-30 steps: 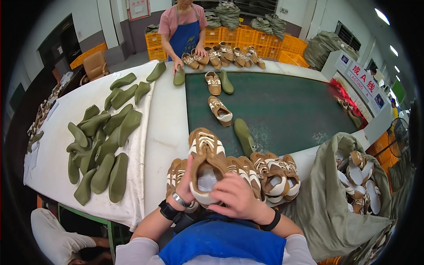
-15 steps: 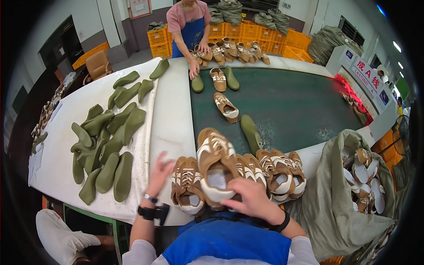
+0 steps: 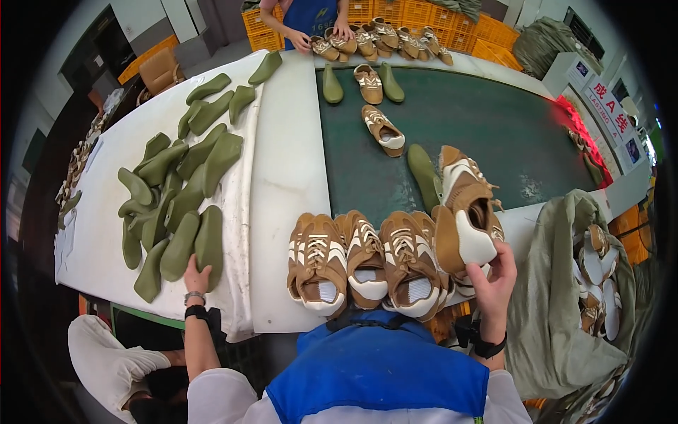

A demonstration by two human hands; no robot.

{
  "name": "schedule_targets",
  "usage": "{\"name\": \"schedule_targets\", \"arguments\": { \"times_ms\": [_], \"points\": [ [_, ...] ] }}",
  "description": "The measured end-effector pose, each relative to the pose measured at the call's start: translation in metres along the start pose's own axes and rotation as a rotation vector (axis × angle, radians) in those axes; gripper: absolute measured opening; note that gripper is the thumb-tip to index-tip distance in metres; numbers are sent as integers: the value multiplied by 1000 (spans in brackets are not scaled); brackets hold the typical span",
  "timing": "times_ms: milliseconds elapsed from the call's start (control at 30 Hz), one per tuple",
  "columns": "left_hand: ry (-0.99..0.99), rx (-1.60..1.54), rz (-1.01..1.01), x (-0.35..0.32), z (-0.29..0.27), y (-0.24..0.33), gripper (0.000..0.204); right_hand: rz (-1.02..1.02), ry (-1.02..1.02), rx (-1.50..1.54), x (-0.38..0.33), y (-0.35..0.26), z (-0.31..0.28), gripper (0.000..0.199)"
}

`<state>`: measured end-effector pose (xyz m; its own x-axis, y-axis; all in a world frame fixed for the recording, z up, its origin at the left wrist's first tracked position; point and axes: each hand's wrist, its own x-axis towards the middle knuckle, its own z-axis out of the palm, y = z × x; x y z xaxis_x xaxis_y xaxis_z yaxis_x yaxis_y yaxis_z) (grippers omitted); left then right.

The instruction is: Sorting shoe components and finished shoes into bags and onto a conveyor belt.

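Observation:
My right hand (image 3: 492,286) grips a tan and white sneaker (image 3: 477,237) by its heel, holding it at the right end of a row of similar sneakers (image 3: 316,261) along the near table edge. At the left, my left hand (image 3: 197,278) closes on the near end of a green shoe last (image 3: 210,240); some of its fingers are hidden. That last lies beside another green last (image 3: 179,246), at the near side of a heap of several lasts (image 3: 169,180) on a white cloth-covered table (image 3: 92,233).
A green conveyor belt (image 3: 494,134) carries two sneakers and several lasts. Across it, a person in a blue apron (image 3: 314,15) handles more sneakers (image 3: 385,35). A grey-green sack (image 3: 544,297) of shoes stands right. Another person's light clothing (image 3: 106,353) shows lower left. Orange crates (image 3: 417,14) line the back.
My left hand has moved left from beside the sneakers to the lasts. The right hand has carried its sneaker rightward. Across the belt, the person's hand has left a last. The view has shifted.

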<state>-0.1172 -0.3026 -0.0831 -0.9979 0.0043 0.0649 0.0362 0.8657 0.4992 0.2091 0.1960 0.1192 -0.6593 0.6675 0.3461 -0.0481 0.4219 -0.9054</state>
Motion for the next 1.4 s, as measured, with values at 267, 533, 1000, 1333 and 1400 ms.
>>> {"name": "schedule_targets", "arguments": {
  "times_ms": [267,533,1000,1333,1400],
  "points": [
    [-55,-16,11,29,50,97,70,41,14,-21,-9,5,-6,33],
    [-165,427,392,62,79,183,48,90,100,-108,-16,9,-13,32],
    [-691,579,803,85,162,347,47,104,290,-62,-35,4,-23,30],
    [-519,274,1234,69,260,376,38,172,267,-140,-34,1,-21,32],
    [-705,360,1074,74,258,394,38,78,240,-157,-37,2,-24,33]
  ]
}}
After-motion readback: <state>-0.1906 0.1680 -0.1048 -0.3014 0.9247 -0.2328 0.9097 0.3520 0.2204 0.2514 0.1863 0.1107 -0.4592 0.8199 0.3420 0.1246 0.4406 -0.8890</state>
